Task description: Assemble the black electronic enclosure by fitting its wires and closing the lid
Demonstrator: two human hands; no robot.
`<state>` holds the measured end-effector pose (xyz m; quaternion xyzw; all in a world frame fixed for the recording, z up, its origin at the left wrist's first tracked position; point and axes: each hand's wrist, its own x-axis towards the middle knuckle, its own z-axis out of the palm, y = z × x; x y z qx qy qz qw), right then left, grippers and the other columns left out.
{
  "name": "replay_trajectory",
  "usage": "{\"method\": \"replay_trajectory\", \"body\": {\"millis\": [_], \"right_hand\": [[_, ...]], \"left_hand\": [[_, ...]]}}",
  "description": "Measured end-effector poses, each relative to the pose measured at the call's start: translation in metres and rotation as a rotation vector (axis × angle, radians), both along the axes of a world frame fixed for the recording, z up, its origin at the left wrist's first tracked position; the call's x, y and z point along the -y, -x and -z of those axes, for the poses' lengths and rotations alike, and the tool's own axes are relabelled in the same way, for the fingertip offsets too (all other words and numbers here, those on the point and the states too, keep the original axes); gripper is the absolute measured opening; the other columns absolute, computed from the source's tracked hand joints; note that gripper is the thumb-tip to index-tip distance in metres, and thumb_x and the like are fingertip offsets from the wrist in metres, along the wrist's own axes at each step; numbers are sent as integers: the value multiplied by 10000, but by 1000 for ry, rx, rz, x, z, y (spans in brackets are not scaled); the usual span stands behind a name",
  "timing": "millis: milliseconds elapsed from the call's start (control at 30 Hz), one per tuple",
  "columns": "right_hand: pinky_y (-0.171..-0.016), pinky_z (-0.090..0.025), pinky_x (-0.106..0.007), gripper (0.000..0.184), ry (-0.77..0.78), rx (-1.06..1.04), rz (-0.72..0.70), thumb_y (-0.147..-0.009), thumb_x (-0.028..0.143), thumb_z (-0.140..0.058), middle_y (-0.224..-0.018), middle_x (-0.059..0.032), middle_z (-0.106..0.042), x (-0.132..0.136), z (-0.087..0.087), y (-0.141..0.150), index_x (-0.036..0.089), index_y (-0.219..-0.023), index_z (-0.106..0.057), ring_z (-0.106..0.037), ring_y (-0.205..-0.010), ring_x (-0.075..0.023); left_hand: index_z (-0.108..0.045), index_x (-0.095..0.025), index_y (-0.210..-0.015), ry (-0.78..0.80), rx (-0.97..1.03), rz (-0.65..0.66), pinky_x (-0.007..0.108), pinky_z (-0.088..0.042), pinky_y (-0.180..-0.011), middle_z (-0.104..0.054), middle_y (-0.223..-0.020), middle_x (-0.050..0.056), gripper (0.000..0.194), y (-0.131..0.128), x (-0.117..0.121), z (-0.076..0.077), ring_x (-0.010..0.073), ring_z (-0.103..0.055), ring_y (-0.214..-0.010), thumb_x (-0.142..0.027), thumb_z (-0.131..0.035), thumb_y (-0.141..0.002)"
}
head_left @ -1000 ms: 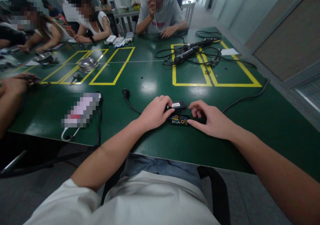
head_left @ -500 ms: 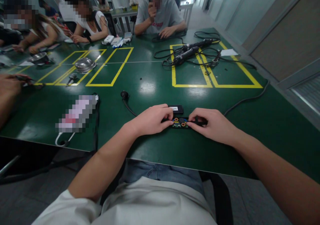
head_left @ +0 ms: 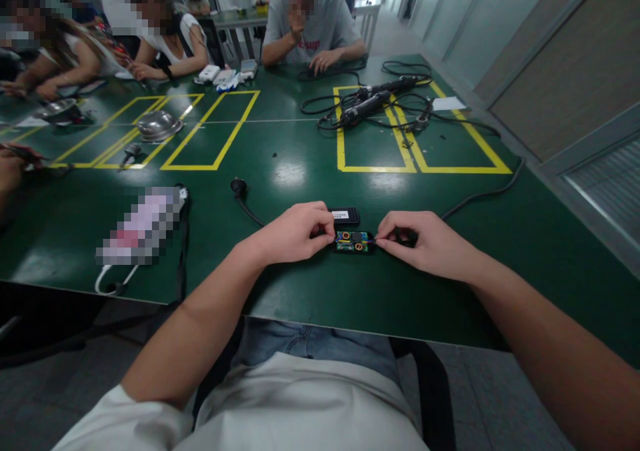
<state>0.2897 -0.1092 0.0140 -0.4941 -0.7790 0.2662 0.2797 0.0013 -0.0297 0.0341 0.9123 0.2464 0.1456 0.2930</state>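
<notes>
A small open black case with a green circuit board [head_left: 354,245] lies flat on the table between my hands. Two copper-coloured ring coils and thin blue and yellow wires show on the board. At its left end my left hand [head_left: 300,234] pinches the black power cord [head_left: 250,215], whose plug [head_left: 239,187] rests farther left. My right hand [head_left: 420,241] pinches the cord [head_left: 480,201] at the right end; its fingers partly hide it. Just behind the case lies its black ribbed cover [head_left: 346,216] with a white label, partly behind my left fingers.
Black electric screwdrivers [head_left: 367,107] with tangled cords lie at the back right, inside yellow tape outlines. To the left are a blurred pinkish object [head_left: 143,227] and a metal bowl [head_left: 159,125]. Other people sit across and left; a co-worker's hand [head_left: 13,167] shows at the left edge.
My right hand has closed from open fingers onto the cord at the case's right end. My left hand has moved from the cover's end to the case's left end. The view has shifted slightly.
</notes>
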Motion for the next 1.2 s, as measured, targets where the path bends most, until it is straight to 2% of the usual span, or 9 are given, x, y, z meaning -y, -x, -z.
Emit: {"method": "replay_trajectory", "body": {"millis": [233, 400, 500, 600, 700, 800, 900, 1067, 1200], "right_hand": [[-587, -459, -328, 176, 54, 3, 7, -957, 348, -690, -707, -13, -686, 0, -2, 1, 228, -841, -745, -577, -598, -175], [-770, -541, -399, 128, -63, 51, -17, -947, 317, -710, -856, -55, -782, -3, 1, -1, 251, -842, -741, -690, -797, -244], [-836, -556, -429, 118, -84, 64, -23, -953, 329, -712, -903, -65, -799, -5, 2, -3, 258, -864, -742, -709, -873, -268], [-776, -554, -400, 101, -47, 70, -8, -952, 322, -700, -874, -55, -780, -5, 2, -2, 254, -886, -735, -685, -799, -244], [-727, -550, -373, 70, -11, 59, 2, -934, 301, -691, -849, -45, -764, -5, 0, -1, 249, -900, -723, -656, -741, -223], [-712, -546, -361, 44, -11, 70, 7, -890, 282, -701, -850, -40, -755, -5, -3, -1, 247, -911, -715, -647, -736, -217], [-708, -539, -357, 46, -23, 94, -6, -856, 262, -700, -849, -40, -745, -5, -3, -1, 242, -898, -702, -645, -737, -214], [-716, -535, -355, 36, -28, 103, -2, -853, 250, -696, -841, -35, -728, -5, -2, -1, 243, -887, -687, -642, -741, -213], [-712, -527, -346, 73, -14, 98, 3, -834, 224, -699, -838, -26, -719, -5, -2, 0, 250, -896, -671, -630, -741, -211]], "left_hand": [[-745, -177, -863, 51, 12, -23, 290, -512, -754, -662, -953, 30, 98, -1, -1, 3, 150, -648, -787, -141, -690, -936], [-746, -185, -868, -6, 7, -44, 338, -553, -817, -666, -964, 35, 86, -1, -3, 6, 176, -661, -820, -160, -712, -943], [-790, -202, -954, -34, 59, -22, 413, -596, -988, -707, -1109, 73, 66, 0, -4, 8, 230, -717, -1020, -188, -726, -960], [-831, -235, -1206, -108, 86, -56, 516, -543, -1183, -726, -1362, 117, 254, -2, -7, 14, 281, -692, -1295, -197, -655, -1028], [-820, -267, -1346, -165, -3, -117, 576, -507, -1231, -731, -1486, 114, 349, -5, -13, 20, 304, -677, -1375, -213, -606, -1075], [-835, -253, -1314, -175, -62, -178, 554, -550, -1181, -793, -1390, 107, 309, -6, -17, 23, 305, -728, -1278, -236, -700, -1037], [-829, -220, -1293, -181, -8, -213, 528, -571, -1145, -816, -1301, 115, 294, -5, -14, 19, 299, -744, -1222, -224, -720, -1020], [-766, -259, -1440, -146, 179, -67, 485, -578, -1118, -767, -1362, 118, 396, -3, 1, 7, 279, -730, -1226, -293, -676, -1056], [-820, -305, -1366, -114, 16, 72, 491, -542, -1114, -784, -1326, 96, 340, -6, 6, 6, 277, -717, -1194, -275, -694, -1052]]}}
